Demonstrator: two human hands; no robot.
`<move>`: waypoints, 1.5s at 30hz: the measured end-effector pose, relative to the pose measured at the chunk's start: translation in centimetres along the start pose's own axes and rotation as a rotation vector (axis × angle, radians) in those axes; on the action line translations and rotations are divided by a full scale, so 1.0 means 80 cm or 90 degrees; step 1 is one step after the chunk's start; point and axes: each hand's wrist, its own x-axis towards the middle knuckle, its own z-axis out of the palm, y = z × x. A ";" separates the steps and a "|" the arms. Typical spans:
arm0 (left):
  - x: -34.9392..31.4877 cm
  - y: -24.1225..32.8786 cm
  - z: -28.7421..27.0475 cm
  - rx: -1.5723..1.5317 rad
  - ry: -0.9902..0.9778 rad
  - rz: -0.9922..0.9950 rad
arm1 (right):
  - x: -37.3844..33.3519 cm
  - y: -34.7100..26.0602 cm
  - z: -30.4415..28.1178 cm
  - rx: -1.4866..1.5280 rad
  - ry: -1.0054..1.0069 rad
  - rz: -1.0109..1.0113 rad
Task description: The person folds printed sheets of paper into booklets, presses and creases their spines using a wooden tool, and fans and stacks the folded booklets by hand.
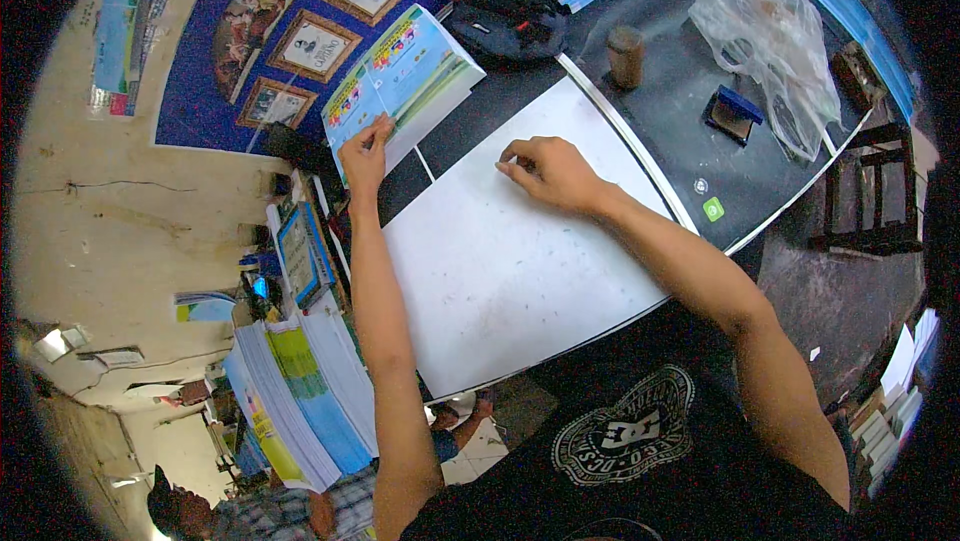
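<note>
Stack of printed sheets (410, 76), upper centre-left of frame on the table (660, 111) — thin, limp, slippery paper, likely heavy as a block; left hand (365, 153) pinches its near corner, right hand (548, 173) rests fingers curled together on the white board (500, 271) — best lifted sheet by sheet at that corner.

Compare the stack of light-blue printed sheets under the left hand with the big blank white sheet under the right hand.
The stack of light-blue printed sheets is thick and colourfully printed; the blank white sheet is flat, plain and far larger. The left hand touches the stack's near edge; the right hand rests fingertips-down on the sheet. Both lie on the dark table.
</note>
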 end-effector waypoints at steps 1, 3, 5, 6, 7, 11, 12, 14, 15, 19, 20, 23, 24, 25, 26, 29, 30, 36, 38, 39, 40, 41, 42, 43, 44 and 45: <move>0.000 0.001 -0.001 0.012 -0.002 0.001 | 0.000 0.000 0.000 0.001 0.000 -0.001; -0.001 0.002 -0.003 -0.002 -0.001 -0.002 | 0.000 -0.001 0.002 0.002 -0.002 0.004; -0.001 0.006 -0.001 -0.018 -0.002 -0.004 | -0.001 0.001 0.001 0.002 0.000 0.003; -0.001 0.007 0.000 -0.018 -0.008 -0.023 | -0.002 0.002 0.001 0.001 0.001 0.001; -0.001 0.005 -0.002 -0.015 -0.012 -0.042 | -0.002 0.002 0.001 0.002 0.001 0.001; 0.001 -0.006 -0.005 -0.047 -0.027 -0.029 | -0.001 0.001 0.003 -0.004 0.007 -0.019; 0.002 -0.008 -0.006 -0.047 -0.021 -0.017 | -0.001 0.000 0.003 -0.005 0.008 -0.018; 0.001 -0.009 -0.004 -0.048 -0.016 -0.007 | -0.002 -0.001 0.003 -0.008 0.009 -0.020; 0.001 -0.009 -0.004 -0.052 -0.014 -0.023 | -0.002 -0.001 0.003 -0.011 0.011 -0.024; 0.002 -0.002 -0.005 -0.030 -0.017 -0.066 | -0.002 -0.001 0.002 -0.013 0.003 -0.014; 0.001 0.000 -0.005 -0.031 -0.018 -0.066 | -0.002 0.001 0.001 -0.013 0.006 -0.024; -0.001 0.001 -0.002 -0.034 -0.014 -0.005 | -0.003 0.004 0.001 -0.018 0.007 -0.035; 0.001 0.000 0.000 -0.023 -0.004 -0.019 | -0.003 0.005 0.000 -0.024 0.007 -0.035; 0.001 -0.007 -0.001 -0.009 0.007 -0.035 | -0.003 0.003 0.001 -0.022 0.006 -0.036; 0.002 -0.013 -0.001 -0.008 0.007 -0.036 | -0.002 0.000 0.001 -0.013 0.003 -0.034; 0.007 -0.024 0.008 -0.060 0.077 -0.003 | -0.003 0.002 0.001 -0.001 0.011 -0.038; 0.008 -0.026 0.010 -0.014 0.105 0.022 | -0.003 0.003 0.001 0.005 0.021 -0.048; 0.039 -0.009 -0.011 0.233 0.182 0.072 | 0.000 0.005 -0.004 0.007 0.002 0.009; 0.052 0.001 -0.045 0.171 0.322 0.168 | 0.001 -0.001 -0.006 0.023 -0.009 0.004; 0.049 0.006 -0.066 0.177 0.328 0.173 | 0.002 -0.005 -0.005 0.037 -0.021 0.003; 0.040 0.011 -0.087 0.185 0.364 0.144 | 0.003 -0.006 -0.002 0.038 -0.017 -0.004; 0.028 0.019 -0.106 0.190 0.402 0.116 | 0.001 -0.006 0.002 0.086 0.025 -0.023; 0.012 0.037 -0.119 0.160 0.448 0.105 | -0.001 -0.008 0.005 0.133 0.065 -0.043; -0.008 0.057 -0.125 0.130 0.495 0.094 | -0.005 -0.012 0.002 0.133 0.068 -0.049; -0.029 0.066 -0.132 0.150 0.522 0.104 | -0.008 -0.019 -0.003 0.145 0.100 -0.047; -0.051 0.077 -0.137 0.169 0.550 0.113 | -0.012 -0.028 -0.008 0.156 0.133 -0.044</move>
